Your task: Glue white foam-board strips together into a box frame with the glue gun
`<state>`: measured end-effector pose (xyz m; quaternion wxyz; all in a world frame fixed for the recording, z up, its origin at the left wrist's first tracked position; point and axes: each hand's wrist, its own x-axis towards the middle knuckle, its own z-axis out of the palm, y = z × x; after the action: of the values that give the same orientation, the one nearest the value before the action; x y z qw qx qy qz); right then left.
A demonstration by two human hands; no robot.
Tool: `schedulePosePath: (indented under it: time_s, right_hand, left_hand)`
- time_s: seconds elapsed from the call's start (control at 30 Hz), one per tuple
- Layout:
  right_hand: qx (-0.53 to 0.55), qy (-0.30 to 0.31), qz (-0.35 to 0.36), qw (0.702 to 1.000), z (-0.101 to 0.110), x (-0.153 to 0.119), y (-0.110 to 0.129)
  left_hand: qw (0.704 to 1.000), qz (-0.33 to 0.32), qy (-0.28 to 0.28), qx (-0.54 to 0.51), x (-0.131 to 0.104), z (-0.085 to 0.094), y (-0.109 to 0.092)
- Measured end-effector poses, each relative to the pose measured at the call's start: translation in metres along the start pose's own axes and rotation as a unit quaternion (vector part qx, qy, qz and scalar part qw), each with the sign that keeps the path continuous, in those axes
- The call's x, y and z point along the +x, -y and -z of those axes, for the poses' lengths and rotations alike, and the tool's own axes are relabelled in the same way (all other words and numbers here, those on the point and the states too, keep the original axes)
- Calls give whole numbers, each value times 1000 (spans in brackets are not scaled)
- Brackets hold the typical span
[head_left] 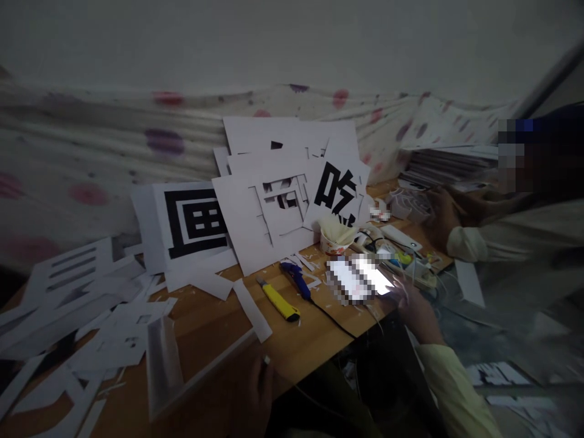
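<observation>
My right hand (416, 307) reaches over the table edge with its fingers stretched to the right side of a lit phone (376, 277), whose screen is blurred out. The phone seems to lie on the tabletop. At the front edge, my left hand (260, 392) is dark and partly hidden in shadow. Its fingers are closed, with a small pale tip (266, 360) showing at the top that I cannot make out. Between the hands lie a yellow utility knife (279, 301) and a blue hot glue gun (296, 278) with a black cord.
Cut white boards (241, 243) and sheets with black characters (196, 219) lean at the back. Paper scraps (114, 331) cover the left of the wooden table (314, 340). A paper cup (335, 237) and tangled cables (413, 271) stand right. Another person's hand (440, 210) works beyond.
</observation>
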<state>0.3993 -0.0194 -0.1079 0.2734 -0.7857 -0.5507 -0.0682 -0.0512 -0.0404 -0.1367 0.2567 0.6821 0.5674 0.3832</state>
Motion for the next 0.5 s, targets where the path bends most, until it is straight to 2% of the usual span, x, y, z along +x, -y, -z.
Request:
schedulePosePath:
  time_s: [0.2, 0.5]
  right_hand:
    - [-8, -2, -25, 1000, 3, -2, 2]
    - [5, 2, -14, 1000, 1, -2, 3]
  left_hand:
    - [1000, 0, -23, 10, -1, 2, -9]
    - [1000, -7, 18, 15, 2, 6, -9]
